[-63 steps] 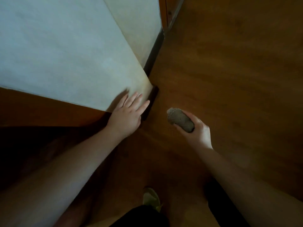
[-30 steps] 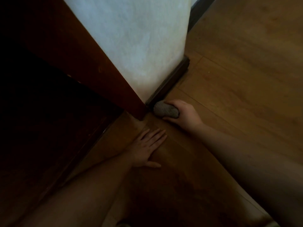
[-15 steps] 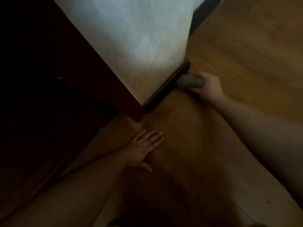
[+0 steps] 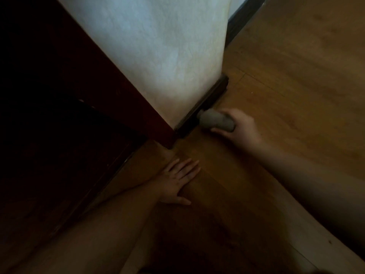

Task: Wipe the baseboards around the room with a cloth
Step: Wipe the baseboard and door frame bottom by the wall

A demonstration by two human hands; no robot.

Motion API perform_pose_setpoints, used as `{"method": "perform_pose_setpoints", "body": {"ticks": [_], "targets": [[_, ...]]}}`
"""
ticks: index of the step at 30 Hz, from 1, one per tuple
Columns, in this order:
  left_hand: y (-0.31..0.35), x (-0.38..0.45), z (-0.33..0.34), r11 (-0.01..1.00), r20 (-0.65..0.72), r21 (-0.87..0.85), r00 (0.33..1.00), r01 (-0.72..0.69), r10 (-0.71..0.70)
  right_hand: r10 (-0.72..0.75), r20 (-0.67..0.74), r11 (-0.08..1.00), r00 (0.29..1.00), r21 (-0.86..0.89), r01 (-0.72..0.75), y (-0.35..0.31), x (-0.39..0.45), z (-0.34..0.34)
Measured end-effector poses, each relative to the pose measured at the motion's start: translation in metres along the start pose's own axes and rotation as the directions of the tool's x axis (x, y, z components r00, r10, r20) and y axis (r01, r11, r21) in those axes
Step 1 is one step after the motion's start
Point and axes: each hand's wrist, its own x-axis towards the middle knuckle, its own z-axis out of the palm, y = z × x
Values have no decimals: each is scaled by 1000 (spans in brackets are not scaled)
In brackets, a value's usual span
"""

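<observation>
Baseboard (image 4: 207, 103) is running diagonally along the foot of the pale wall (image 4: 158, 46), its long axis stretching up-right from the dark door frame (image 4: 126, 91). Against its lower stretch the right hand (image 4: 242, 128) is pressing a bunched grey cloth (image 4: 216, 120), fingers wrapped closed around it. Nearer the camera, the left hand (image 4: 177, 180) is lying flat and empty, fingers spread, on the wooden floor (image 4: 296, 76). No writing is showing anywhere.

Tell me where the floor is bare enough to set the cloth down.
Bare floor spreads right of the baseboard and beyond the right hand holding the cloth. It is crowded near the wall corner, where the left hand lies flat.
</observation>
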Motion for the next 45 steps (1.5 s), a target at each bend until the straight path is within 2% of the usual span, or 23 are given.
{"method": "perform_pose_setpoints", "body": {"ticks": [3, 8, 10, 13, 16, 18, 23, 26, 28, 30, 34, 39, 45], "targets": [[1, 2, 1, 1000, -18, 14, 1000, 7, -7, -189, 106, 981, 976, -12, 192, -18, -12, 35], [1, 2, 3, 1000, -71, 10, 997, 9, -8, -157, 120, 987, 980, -6, 159, -31, 1, 42], [0, 2, 4, 1000, -64, 16, 998, 8, -7, -83, 90, 996, 993, -4, 84, -20, 11, 25], [1, 1, 2, 1000, -16, 16, 1000, 3, -3, 154, -60, 988, 986, -4, -155, 3, 41, -19], [2, 2, -2, 1000, 7, 12, 1000, 4, -4, 390, -265, 919, 882, 46, -392, 21, 73, -63], [2, 1, -3, 1000, 19, 12, 1000, 7, -7, 423, -313, 897, 850, 14, -441, 25, 84, -76], [2, 2, -1, 1000, 23, 9, 1000, 6, -7, 318, -240, 947, 917, 36, -319, 10, 54, -48], [0, 1, 2, 1000, 7, -2, 1000, -8, 8, 87, -135, 996, 987, 38, -83, -12, 21, -13], [-1, 3, 6, 1000, -56, 21, 998, 4, -3, -116, -75, 993, 990, 20, 118, -30, 4, 12], [-1, 3, 7, 1000, -98, 23, 995, 15, -13, -235, -29, 972, 971, 6, 236, -48, -3, 33], [0, 3, 7, 1000, -97, 18, 995, 3, -1, -213, -3, 977, 977, 13, 213, -59, 2, 44], [-2, 5, 11, 1000, -133, -10, 991, -5, 4, -151, 22, 988, 988, -12, 151, -46, 26, 4], [1, 4, 6, 1000, -49, 0, 999, 0, 0, 0, -19, 998, 1000, -64, -1, -26, 56, -39]]}}
